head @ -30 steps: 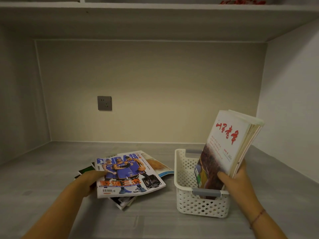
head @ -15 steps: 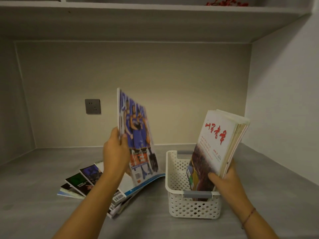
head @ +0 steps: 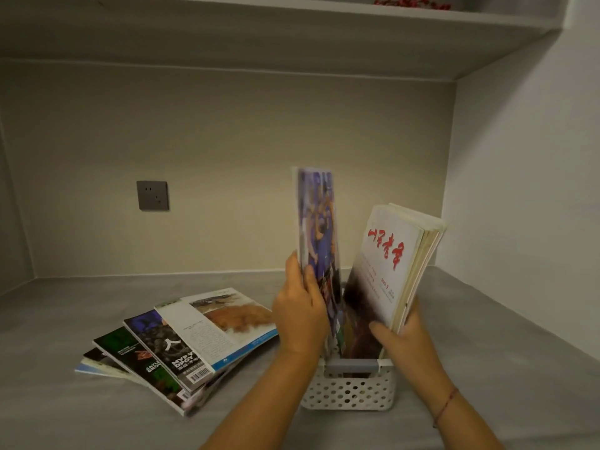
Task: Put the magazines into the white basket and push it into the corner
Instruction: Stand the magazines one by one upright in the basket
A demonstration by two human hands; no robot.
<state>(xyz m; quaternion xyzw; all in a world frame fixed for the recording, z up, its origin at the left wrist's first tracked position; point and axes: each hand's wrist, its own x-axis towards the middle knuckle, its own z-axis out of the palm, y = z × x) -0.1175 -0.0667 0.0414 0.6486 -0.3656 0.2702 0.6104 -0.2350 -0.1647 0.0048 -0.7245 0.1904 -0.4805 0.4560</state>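
Observation:
The white perforated basket (head: 349,393) stands on the grey counter, low and right of centre. My left hand (head: 300,315) grips a blue basketball magazine (head: 318,235) upright, with its lower edge inside the basket. My right hand (head: 402,342) holds a bundle of magazines (head: 386,264) with a white cover and red lettering; it stands in the basket and leans right. Several more magazines (head: 181,345) lie fanned out flat on the counter, left of the basket.
A grey wall socket (head: 152,195) sits on the back wall. A shelf (head: 292,30) runs overhead, with red berries (head: 412,1) on top. The right wall (head: 526,190) meets the back wall in a corner behind the basket.
My left hand has lifted the basketball magazine off the pile, turned it upright and carried it right into the basket. My right hand still holds the leaning bundle.

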